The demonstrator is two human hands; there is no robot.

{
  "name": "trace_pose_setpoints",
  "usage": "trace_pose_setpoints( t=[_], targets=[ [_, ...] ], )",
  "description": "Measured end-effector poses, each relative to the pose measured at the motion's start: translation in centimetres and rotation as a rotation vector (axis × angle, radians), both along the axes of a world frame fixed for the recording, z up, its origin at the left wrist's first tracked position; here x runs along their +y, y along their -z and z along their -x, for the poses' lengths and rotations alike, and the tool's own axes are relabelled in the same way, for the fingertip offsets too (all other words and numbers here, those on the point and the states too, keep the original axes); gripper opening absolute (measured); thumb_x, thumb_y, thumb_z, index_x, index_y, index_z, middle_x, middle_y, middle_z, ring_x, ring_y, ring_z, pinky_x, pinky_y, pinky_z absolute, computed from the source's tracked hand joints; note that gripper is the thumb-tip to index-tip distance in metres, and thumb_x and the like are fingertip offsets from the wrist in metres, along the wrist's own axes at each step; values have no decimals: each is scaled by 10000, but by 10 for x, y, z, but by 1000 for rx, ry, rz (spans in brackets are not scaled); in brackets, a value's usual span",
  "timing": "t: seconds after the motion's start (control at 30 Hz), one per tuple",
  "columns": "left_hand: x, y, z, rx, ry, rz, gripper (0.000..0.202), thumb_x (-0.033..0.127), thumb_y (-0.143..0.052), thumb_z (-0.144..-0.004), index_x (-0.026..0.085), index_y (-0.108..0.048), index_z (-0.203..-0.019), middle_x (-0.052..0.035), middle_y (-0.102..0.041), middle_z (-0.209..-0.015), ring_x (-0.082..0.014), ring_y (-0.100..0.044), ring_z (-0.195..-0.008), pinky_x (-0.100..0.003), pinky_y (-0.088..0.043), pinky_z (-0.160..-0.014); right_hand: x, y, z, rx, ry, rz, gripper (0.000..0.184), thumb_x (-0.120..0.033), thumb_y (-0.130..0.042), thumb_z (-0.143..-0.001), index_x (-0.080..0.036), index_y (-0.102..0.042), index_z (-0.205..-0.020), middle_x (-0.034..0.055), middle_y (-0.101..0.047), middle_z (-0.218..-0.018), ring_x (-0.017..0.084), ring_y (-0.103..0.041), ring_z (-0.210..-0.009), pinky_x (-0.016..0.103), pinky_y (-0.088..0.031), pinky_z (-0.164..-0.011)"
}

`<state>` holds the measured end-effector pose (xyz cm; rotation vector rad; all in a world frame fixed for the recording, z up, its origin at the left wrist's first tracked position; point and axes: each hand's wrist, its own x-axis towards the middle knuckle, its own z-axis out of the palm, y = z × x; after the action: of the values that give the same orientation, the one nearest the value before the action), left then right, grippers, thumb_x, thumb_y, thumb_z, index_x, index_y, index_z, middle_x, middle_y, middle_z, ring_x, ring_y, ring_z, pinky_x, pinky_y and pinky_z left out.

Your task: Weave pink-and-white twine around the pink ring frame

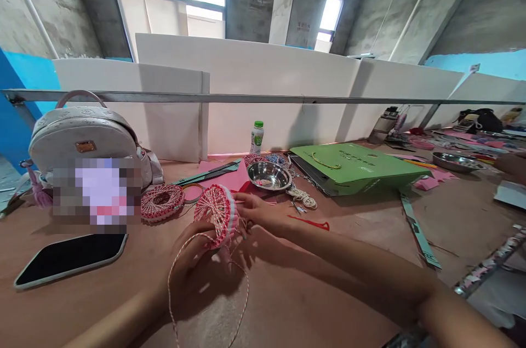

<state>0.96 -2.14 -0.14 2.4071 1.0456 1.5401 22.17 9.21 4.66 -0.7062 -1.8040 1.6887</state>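
While the left hand (pixel 192 254) holds the lower left edge of a pink-and-white string ring (pixel 224 214) between its fingers, the right hand (pixel 259 214) has its fingers bent close together at the ring's right side, and whether they pinch a strand cannot be told. Tilted up over the brown table (pixel 308 293), the ring is nearer the person than a metal bowl (pixel 267 168), with a striped cord (pixel 169 282) running down past the left hand.
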Motion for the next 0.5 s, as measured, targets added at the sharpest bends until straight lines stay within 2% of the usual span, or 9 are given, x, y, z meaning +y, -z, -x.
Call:
trace_pose_setpoints(
  t=[0.07, 0.13, 0.27, 0.37, 0.5],
  targets=[
    [1, -2, 2, 54, 2, -9, 334, 246, -697, -827, 242, -632, -1155, -135, -632, -1178, -316, -598, -1154, -470, -550, -938, -11, -5, 6, -52, -190, -5, 309, -359, -726, -854, -173, -653, -1090, -17, -645, -819, 82, -532, -588, 207, -430, -560],
    [1, -4, 3, 52, -25, 12, 283, 221, -676, -837, 233, -638, -1117, -134, -615, -1192, -311, -587, -1152, -465, -546, -943, -16, -11, 8, -74, -299, 8, 256, -287, -702, -859, -169, -660, -1083, -37, -624, -768, 72, -500, -556, 202, -414, -550],
    [3, -7, 2, -45, -68, 79, 196, 196, -597, -891, 237, -633, -1080, -113, -605, -1176, -281, -595, -1085, -433, -552, -900, -12, -16, 7, -99, -344, 5, 232, -202, -661, -848, -159, -668, -1076, -18, -654, -837, 69, -520, -599, 197, -413, -569],
    [4, -10, -2, -99, -69, 102, 180, 180, -523, -931, 240, -627, -1066, -102, -604, -1157, -263, -602, -1054, -403, -560, -864, -8, -11, 4, -156, -360, -24, 284, -166, -664, -825, -165, -668, -1110, 7, -687, -915, 85, -582, -679, 185, -415, -573],
    [4, -6, -2, -102, -74, 122, 161, 180, -522, -938, 233, -603, -1066, -102, -592, -1161, -253, -595, -1063, -404, -561, -885, -9, -6, 2, -211, -336, -111, 293, -159, -663, -816, -168, -685, -1108, 11, -690, -885, 99, -603, -698, 183, -457, -580]
  ],
)
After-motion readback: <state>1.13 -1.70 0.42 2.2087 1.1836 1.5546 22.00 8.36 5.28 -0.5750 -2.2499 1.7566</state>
